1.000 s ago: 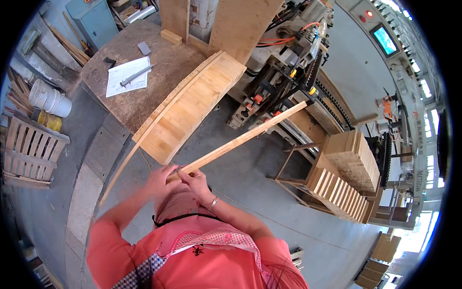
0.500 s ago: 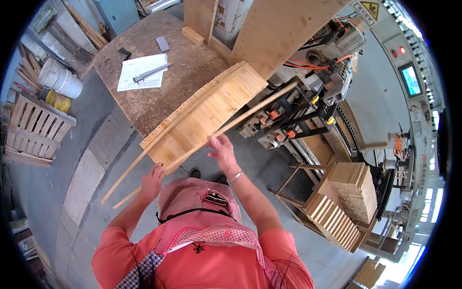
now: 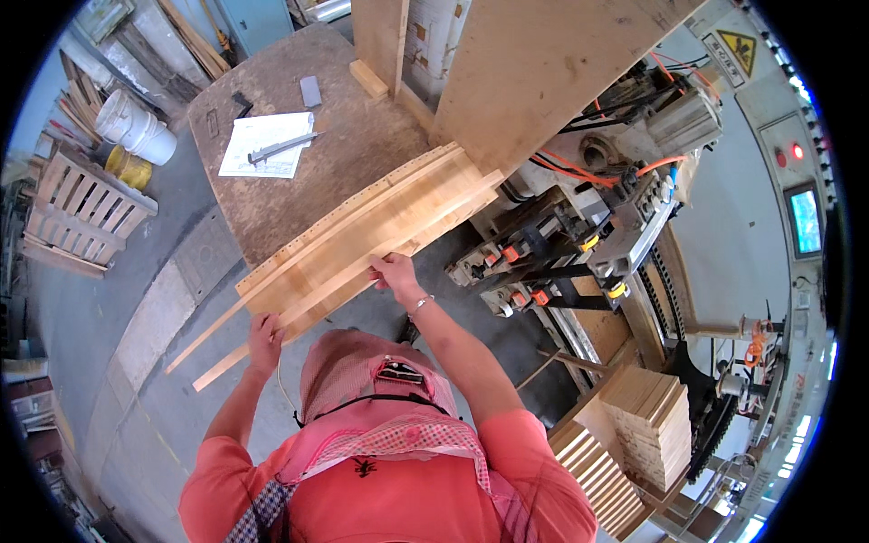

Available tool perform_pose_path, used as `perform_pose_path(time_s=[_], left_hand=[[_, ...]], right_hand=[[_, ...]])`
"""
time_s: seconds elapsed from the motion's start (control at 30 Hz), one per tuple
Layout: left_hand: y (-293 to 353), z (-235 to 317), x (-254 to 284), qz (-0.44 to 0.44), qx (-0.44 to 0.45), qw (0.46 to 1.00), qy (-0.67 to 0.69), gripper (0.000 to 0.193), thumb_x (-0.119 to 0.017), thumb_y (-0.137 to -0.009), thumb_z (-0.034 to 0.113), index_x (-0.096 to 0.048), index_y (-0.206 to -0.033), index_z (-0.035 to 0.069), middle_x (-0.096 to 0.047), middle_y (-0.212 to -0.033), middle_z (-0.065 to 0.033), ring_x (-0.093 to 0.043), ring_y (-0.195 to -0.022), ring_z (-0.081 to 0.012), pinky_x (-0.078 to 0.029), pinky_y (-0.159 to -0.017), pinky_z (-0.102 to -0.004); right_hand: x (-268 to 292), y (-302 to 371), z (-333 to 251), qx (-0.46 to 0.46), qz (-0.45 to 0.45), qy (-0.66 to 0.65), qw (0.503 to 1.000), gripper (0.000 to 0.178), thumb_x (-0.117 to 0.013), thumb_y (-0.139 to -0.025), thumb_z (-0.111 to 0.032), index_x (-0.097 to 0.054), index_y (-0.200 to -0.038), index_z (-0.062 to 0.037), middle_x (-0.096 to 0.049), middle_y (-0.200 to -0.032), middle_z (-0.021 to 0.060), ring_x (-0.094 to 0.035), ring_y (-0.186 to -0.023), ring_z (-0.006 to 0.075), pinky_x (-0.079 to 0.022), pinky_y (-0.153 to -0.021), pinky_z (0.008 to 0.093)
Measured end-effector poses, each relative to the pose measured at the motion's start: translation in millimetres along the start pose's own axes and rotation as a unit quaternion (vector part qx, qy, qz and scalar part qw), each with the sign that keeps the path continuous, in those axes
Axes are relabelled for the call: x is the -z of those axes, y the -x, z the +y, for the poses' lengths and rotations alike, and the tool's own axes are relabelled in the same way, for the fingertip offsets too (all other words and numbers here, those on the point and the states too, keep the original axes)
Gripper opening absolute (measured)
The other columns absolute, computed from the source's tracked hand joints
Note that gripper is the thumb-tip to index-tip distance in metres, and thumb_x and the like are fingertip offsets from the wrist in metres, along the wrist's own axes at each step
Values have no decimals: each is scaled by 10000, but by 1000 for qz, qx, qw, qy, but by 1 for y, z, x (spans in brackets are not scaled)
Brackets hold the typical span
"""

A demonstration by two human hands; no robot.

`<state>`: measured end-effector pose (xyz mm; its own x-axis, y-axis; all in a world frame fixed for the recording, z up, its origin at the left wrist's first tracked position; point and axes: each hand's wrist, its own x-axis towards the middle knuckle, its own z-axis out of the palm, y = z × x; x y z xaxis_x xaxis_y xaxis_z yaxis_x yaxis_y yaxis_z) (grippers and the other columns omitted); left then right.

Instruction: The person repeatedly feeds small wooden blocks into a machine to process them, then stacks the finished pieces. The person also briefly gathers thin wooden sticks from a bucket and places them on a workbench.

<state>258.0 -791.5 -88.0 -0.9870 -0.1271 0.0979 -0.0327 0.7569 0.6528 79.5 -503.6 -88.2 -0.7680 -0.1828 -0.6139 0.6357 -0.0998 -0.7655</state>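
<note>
A long pale wooden strip (image 3: 330,288) lies slanting over the near side of a stack of wooden boards (image 3: 339,257). My left hand (image 3: 265,342) is closed on the strip near its lower left end, which sticks out past the boards. Farther right, my right hand (image 3: 393,275) pinches the same strip at its near edge. A second thin strip (image 3: 204,338) runs along the boards' far side and also juts out to the left. Beyond it, the far edge piece carries a row of small holes. What lies under the strip is partly hidden.
On the brown worktable (image 3: 348,154) are a drawing sheet (image 3: 240,145), a caliper (image 3: 282,147) and a grey block (image 3: 310,91). To the right stands a machine with clamps (image 3: 543,297) and a lit screen (image 3: 804,222). Stacked wood pieces (image 3: 644,421) sit on a rack at lower right.
The held strip has come away from the machine side and now lies along the boards. My right hand has closed on it. My left hand has moved slightly left and down.
</note>
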Motion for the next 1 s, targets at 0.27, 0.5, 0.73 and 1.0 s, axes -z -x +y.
perform_pose_path(time_s=[0.27,0.5,0.73,1.0], left_hand=[[-11,6,-3,9,-58,995,-86,377,-657,-680,12,-574,-1046,53,-528,-983,-145,-500,-899,-331,-439,-761,-389],[-25,16,-12,-7,-57,990,-130,355,-635,-687,43,-575,-1036,59,-536,-981,-141,-493,-893,-341,-431,-763,-414],[-37,26,-11,-56,-65,983,-165,372,-652,-683,90,-549,-1039,58,-531,-987,-144,-497,-889,-353,-423,-764,-434],[-80,63,-28,-145,-94,970,-173,349,-646,-698,104,-539,-1026,51,-530,-987,-143,-511,-885,-347,-436,-753,-434]], right_hand=[[12,-31,17,-48,-45,25,997,231,-601,-832,-211,-586,-774,12,-632,-700,73,-588,-512,125,-392,-368,224],[26,-37,0,-76,-48,220,971,293,-607,-815,-273,-619,-653,-29,-611,-582,57,-564,-469,114,-391,-372,236],[138,-80,21,180,392,111,895,301,-625,-812,-308,-611,-758,-13,-603,-657,100,-532,-569,204,-450,-574,340],[176,-108,-38,238,446,79,859,304,-675,-767,-260,-578,-945,-33,-542,-785,9,-512,-714,136,-444,-607,286]])
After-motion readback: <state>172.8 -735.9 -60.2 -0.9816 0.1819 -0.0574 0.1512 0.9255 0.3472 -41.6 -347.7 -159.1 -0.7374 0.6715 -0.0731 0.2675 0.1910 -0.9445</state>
